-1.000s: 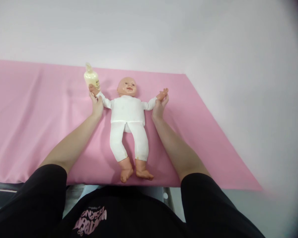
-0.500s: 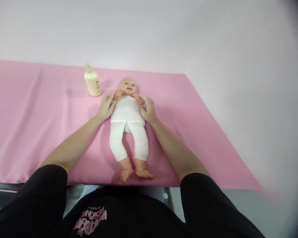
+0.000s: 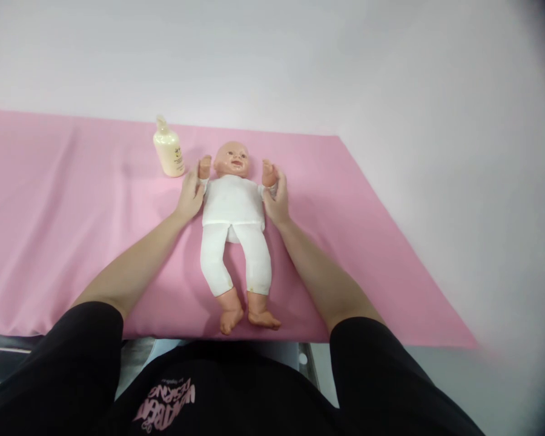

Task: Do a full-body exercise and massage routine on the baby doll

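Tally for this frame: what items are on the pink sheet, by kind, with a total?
Baby doll: 1, lying on its back, each arm held by the left hand and right hand.
Cream bottle: 1, upright beside the doll's head.
Total on the pink sheet: 2.

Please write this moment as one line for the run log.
left hand: holds doll arm | right hand: holds other doll arm | doll: on back, pink sheet | bottle: upright, untouched
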Demonstrator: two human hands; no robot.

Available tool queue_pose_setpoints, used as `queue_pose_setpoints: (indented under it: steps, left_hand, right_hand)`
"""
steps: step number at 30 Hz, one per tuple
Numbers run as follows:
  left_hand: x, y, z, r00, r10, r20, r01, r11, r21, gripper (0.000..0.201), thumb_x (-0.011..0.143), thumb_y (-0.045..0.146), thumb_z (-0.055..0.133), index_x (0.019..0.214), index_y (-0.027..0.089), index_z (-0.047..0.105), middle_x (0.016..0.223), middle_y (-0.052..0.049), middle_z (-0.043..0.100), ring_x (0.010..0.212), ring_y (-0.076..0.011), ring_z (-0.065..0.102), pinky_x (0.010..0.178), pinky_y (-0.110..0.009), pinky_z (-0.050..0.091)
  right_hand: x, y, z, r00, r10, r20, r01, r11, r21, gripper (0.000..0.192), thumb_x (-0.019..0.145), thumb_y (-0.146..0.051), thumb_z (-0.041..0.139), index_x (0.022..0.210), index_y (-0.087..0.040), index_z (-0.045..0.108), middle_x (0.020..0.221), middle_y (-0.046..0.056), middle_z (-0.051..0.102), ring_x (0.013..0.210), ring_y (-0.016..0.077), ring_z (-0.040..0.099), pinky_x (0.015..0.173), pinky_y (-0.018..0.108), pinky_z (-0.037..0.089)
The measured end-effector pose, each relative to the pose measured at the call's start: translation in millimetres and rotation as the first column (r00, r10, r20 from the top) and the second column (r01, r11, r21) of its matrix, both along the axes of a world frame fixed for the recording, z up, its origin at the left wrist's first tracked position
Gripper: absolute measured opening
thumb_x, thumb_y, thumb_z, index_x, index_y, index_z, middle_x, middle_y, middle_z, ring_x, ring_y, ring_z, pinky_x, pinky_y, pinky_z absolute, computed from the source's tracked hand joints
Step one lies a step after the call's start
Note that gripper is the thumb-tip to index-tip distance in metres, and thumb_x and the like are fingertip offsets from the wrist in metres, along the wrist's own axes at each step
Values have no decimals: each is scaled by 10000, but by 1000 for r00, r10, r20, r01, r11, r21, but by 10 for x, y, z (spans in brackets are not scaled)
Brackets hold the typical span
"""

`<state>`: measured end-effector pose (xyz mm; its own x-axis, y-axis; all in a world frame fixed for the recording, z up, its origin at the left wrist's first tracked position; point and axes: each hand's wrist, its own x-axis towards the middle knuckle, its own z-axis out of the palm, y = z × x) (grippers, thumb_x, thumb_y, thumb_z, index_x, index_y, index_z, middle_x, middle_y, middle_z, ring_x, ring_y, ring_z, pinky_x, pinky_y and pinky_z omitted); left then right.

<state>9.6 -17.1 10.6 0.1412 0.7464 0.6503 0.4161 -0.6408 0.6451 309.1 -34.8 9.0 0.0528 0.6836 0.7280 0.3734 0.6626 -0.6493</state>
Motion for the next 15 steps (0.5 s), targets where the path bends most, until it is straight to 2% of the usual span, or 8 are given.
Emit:
queue_pose_setpoints:
  steps: [4,6,8,12,15]
  left_hand:
    - [-66,127,-78,976,87,200,-80,996,-46,875,967,779,435,1664,294,224,1748,-87,240,1644,-252,177,1360,-428,114]
    - [-111,192,-117,953,138,270,-113,988,-104,855,977,751,457,1665,320,191,1762,-56,203,1646,-228,172,1361,-421,135]
    - [-153,243,-145,925,188,330,-136,975,-173,810,998,697,468,1663,338,176,1765,-40,190,1635,-216,217,1356,-423,182]
    - [-201,296,-166,852,298,431,-179,939,-294,715,1041,575,454,1660,356,171,1777,-14,133,1631,-213,228,1355,-446,205]
    - [-203,298,-170,846,287,450,-148,936,-320,723,1043,550,470,1666,356,159,1787,13,56,1655,-213,128,1368,-453,128]
  right_hand:
    - [102,201,-124,988,-52,-143,55,998,16,691,998,-439,470,1614,-290,196,1684,131,307,1587,280,339,1290,629,296]
    - [188,331,-227,976,-54,-213,59,998,17,713,993,-404,455,1623,-301,137,1704,133,245,1603,284,306,1277,659,288]
    - [286,466,-349,959,-77,-273,81,997,3,722,985,-381,439,1623,-305,111,1694,135,247,1602,277,305,1267,673,290]
    - [438,679,-563,890,-224,-396,173,972,-161,727,961,-340,373,1621,-237,87,1670,168,260,1585,242,335,1283,642,279]
    - [465,724,-634,874,-269,-405,166,948,-272,756,959,-330,380,1628,-214,47,1682,174,243,1592,232,320,1295,632,257]
